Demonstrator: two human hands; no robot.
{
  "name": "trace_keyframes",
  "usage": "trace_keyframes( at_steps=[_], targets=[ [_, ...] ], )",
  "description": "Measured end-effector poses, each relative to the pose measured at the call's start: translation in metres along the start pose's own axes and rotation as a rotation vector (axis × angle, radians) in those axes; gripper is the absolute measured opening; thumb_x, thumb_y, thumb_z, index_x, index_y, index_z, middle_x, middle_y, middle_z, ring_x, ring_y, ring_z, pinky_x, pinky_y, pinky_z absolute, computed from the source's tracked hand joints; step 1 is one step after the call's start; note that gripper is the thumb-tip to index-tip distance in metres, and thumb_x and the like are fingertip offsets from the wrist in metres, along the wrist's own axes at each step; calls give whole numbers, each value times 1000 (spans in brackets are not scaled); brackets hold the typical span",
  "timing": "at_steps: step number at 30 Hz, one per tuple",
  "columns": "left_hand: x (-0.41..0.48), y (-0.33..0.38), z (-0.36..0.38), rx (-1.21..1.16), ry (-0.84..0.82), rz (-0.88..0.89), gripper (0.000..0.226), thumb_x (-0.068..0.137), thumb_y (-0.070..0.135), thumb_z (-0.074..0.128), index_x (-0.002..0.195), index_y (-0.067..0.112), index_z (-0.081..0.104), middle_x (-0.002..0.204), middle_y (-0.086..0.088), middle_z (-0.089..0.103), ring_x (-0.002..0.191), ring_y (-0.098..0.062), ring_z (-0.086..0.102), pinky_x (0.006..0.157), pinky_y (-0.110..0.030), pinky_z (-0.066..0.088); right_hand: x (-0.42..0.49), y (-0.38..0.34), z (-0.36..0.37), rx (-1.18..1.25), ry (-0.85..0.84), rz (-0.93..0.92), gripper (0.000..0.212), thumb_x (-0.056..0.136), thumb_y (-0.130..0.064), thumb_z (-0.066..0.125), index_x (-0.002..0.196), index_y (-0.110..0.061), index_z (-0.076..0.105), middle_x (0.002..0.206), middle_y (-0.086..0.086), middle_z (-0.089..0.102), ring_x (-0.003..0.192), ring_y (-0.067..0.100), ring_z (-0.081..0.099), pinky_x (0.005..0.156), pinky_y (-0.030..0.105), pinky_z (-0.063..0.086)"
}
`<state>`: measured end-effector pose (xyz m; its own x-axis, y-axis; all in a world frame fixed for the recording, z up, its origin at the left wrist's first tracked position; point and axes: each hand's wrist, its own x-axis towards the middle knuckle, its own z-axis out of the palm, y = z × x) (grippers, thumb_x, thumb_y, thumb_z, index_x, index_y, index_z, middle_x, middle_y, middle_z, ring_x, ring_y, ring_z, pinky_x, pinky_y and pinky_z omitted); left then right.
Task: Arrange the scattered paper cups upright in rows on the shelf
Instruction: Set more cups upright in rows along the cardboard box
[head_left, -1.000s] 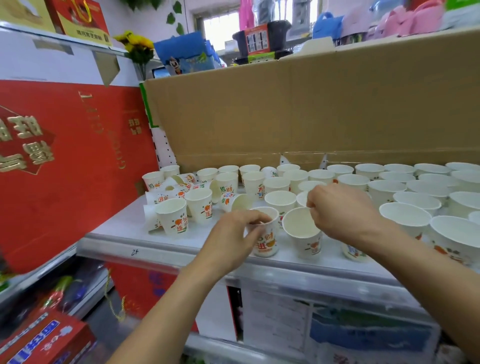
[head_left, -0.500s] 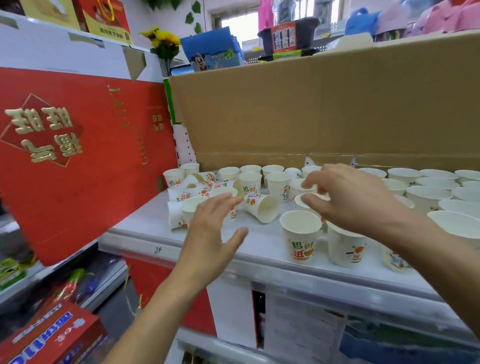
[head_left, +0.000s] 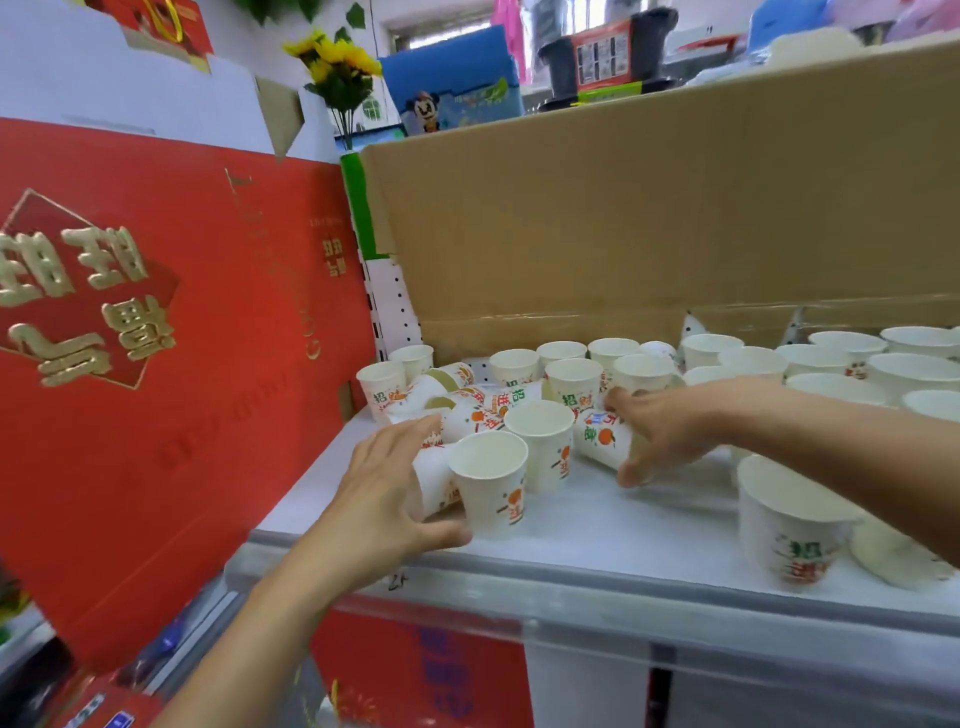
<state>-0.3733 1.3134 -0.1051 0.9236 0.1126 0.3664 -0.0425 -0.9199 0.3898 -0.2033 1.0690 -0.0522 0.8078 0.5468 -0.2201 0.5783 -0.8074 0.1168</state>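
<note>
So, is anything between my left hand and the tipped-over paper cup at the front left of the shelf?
Nothing visible. Your left hand is touching the tipped white paper cup with orange print. An upright white paper cup stands close on its right, so it could be knocked.

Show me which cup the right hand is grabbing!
The tipped-over cup lying on its side, orange picture showing, gripped by the right hand. The cup just left of it stands upright.
</note>
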Motion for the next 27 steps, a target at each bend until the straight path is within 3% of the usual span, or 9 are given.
trace_keyframes(
  at_steps=[2, 5, 9, 12, 15, 18, 22, 25, 27],
  targets=[
    [3, -13, -1, -25, -8, -1, 96, 68, 50, 79, 144, 40, 21, 133, 28, 18, 128, 6, 15, 105, -21, 21, 1, -7, -1, 58, 33, -18, 90, 75, -55, 65, 144, -21, 20, 143, 1, 44, 124, 25, 47, 103, 37, 40],
    [9, -27, 4, -69, 6, -11, 73, 73, 51, 75, 131, 37, 34, 127, 23, 32, 119, -1, 40, 99, -29, 40, -9, -13, -14, 207, 124, -27, 66, 78, -47, 66, 130, -24, 33, 126, -2, 52, 108, 22, 50, 91, 35, 43],
    [14, -35, 8, -119, 15, 14, 55, 73, 51, 74, 116, 35, 43, 117, 19, 44, 108, -2, 47, 91, -29, 44, -32, -14, -33, 224, 130, 3, 60, 77, -46, 70, 126, -29, 41, 120, -6, 50, 103, 17, 52, 88, 34, 45],
    [16, -34, 6, -182, 4, 28, 46, 64, 58, 64, 103, 39, 50, 110, 16, 48, 103, -2, 50, 89, -32, 46, -41, -13, -35, 181, -43, 78, 65, 77, -51, 69, 133, -34, 42, 125, -6, 51, 105, 17, 56, 90, 32, 47],
    [17, -31, 3, -219, 4, 43, 36, 67, 47, 67, 100, 37, 54, 106, 16, 49, 102, -1, 50, 90, -35, 49, -40, -14, -31, 106, -81, 121, 79, 73, -65, 65, 141, -39, 35, 139, -7, 46, 119, 20, 52, 102, 38, 43],
    [16, -28, 2, -189, -36, 51, 41, 73, 43, 73, 106, 39, 50, 108, 19, 45, 104, -2, 47, 88, -30, 48, -39, -20, -34, 111, 79, 93, 85, 72, -70, 62, 144, -37, 31, 145, -7, 40, 127, 18, 45, 105, 39, 39],
    [11, -32, 8, -162, -109, 22, 55, 70, 42, 77, 113, 36, 42, 107, 22, 41, 98, -3, 50, 81, -30, 49, -39, -53, -37, 306, 462, -140, 56, 82, -60, 55, 130, -31, 50, 126, -10, 56, 115, 10, 47, 99, 31, 39],
    [10, -35, 7, -159, -98, -1, 53, 71, 44, 75, 112, 35, 42, 108, 21, 43, 97, -3, 51, 81, -34, 50, -31, -87, -29, 286, 305, -177, 53, 86, -56, 57, 129, -25, 53, 117, -9, 63, 108, 14, 55, 93, 33, 45],
    [11, -34, 4, -154, -81, 4, 51, 73, 51, 72, 112, 36, 41, 111, 20, 44, 101, -5, 51, 84, -34, 48, -20, -94, -22, 244, 248, -157, 40, 84, -46, 63, 110, -16, 62, 101, 0, 69, 92, 21, 61, 82, 36, 51]
  ],
)
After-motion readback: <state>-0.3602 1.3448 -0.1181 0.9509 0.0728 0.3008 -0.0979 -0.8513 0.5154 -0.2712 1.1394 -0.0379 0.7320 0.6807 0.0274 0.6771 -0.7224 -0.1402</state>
